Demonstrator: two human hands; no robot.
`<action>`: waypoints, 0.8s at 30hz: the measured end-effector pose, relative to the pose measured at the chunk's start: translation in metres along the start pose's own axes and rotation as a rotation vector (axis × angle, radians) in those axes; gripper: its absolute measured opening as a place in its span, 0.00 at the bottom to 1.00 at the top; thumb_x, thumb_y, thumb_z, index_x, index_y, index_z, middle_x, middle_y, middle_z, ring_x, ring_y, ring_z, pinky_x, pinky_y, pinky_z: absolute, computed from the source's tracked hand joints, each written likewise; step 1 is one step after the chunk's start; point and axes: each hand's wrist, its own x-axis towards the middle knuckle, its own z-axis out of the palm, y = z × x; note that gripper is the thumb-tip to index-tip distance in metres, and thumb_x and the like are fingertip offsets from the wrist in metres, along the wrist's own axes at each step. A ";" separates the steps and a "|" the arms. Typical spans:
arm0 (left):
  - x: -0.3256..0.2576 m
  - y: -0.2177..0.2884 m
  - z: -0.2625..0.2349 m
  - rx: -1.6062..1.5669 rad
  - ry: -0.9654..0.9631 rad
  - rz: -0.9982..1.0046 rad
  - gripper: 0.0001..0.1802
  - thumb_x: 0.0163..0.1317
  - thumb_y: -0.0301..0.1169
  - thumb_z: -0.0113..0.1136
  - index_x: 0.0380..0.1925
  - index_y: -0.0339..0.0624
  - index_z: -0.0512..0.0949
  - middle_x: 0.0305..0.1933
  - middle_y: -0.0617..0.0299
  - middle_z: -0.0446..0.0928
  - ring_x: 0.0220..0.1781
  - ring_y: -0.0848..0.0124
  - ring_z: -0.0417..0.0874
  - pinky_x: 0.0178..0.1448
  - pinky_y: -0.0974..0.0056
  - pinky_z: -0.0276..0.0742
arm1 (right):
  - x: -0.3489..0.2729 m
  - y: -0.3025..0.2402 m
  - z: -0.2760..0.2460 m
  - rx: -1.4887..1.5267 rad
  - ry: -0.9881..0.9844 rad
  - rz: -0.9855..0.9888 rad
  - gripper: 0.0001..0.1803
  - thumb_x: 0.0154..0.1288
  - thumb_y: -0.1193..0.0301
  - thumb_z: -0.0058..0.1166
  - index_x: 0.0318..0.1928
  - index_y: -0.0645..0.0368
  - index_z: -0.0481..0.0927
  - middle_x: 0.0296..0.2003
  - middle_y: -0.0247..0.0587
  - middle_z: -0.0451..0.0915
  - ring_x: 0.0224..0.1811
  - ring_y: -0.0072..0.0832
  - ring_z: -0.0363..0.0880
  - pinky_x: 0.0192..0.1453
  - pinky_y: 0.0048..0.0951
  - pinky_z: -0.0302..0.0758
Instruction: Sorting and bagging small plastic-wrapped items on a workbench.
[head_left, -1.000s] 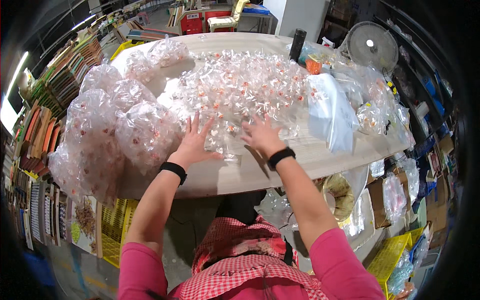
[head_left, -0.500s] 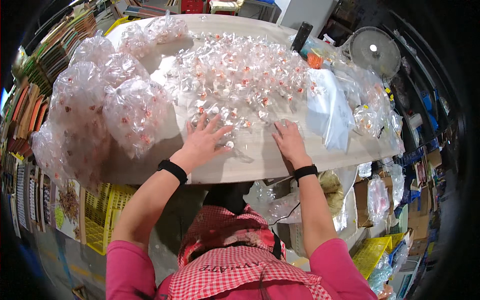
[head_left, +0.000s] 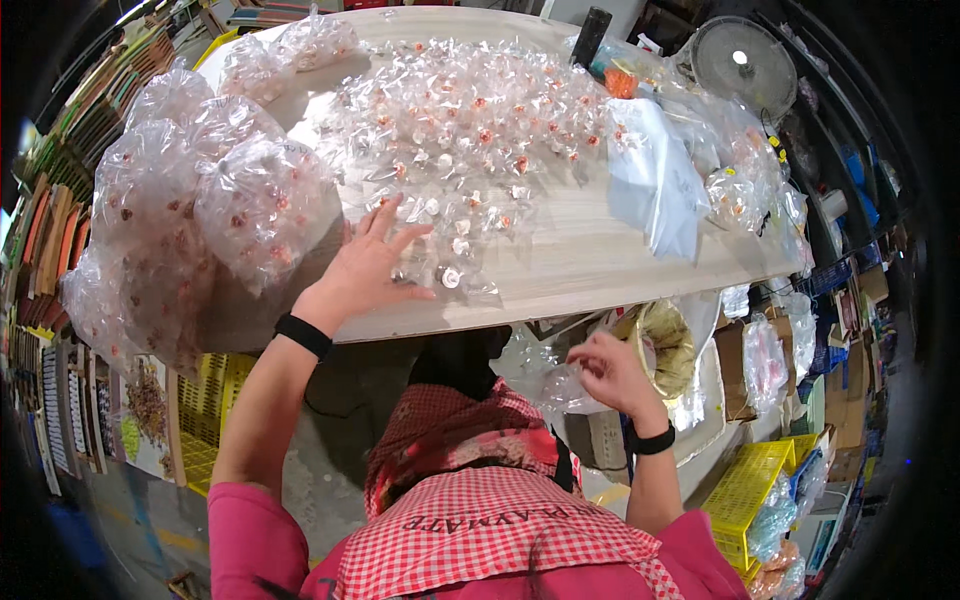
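Note:
On the pale tabletop (head_left: 560, 240) lies a broad heap of small clear plastic packets (head_left: 470, 110) with red and white bits inside. My left hand (head_left: 370, 265) is open, fingers spread, at the near left of the heap beside several loose packets (head_left: 450, 276). Beyond the table's near edge, my right hand (head_left: 608, 370) hangs in the air with its fingers curled together. Whether anything is between those fingers is hidden. Close to it is an opening lined with a yellowish bag (head_left: 662, 350).
Big filled clear bags (head_left: 255, 210) crowd the table's left side. A pale blue plastic sheet (head_left: 655, 185) and more bagged goods (head_left: 740, 200) lie right. A fan (head_left: 742, 70) stands at the far right. Yellow crates (head_left: 755, 490) sit below.
My right hand has left the tabletop, moving toward me past the near edge, and its fingers have curled. My left hand has shifted slightly left and stays open. Fewer packets lie mid-table near the edge.

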 end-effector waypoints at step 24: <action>0.026 0.000 0.036 0.083 0.141 -0.080 0.32 0.64 0.53 0.55 0.67 0.61 0.62 0.75 0.61 0.57 0.78 0.46 0.47 0.71 0.24 0.40 | 0.197 -0.040 0.054 -0.385 0.170 -0.418 0.24 0.57 0.60 0.61 0.56 0.42 0.77 0.56 0.35 0.74 0.61 0.40 0.68 0.55 0.47 0.71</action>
